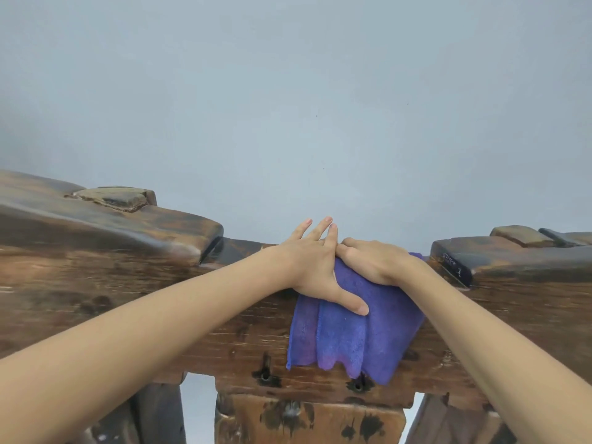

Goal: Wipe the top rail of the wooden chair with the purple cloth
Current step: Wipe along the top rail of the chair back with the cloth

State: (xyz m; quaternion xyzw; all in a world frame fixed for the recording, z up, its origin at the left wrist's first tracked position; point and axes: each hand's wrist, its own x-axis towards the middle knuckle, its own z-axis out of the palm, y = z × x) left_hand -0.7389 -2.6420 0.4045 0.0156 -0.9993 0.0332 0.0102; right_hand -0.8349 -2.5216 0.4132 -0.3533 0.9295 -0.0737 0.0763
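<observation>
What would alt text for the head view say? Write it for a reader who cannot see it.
Two bare hands press a purple cloth over the top rail of a dark wooden chair: the left hand flat with its thumb on the cloth, the right hand gripping it on top. A plain grey wall is behind.

No readable text, label, brand, number or sign anywhere. Only faint pale scratch-like marks at about three o'clock on the dark end of the chair's top rail (455, 267), too blurred to read.
</observation>
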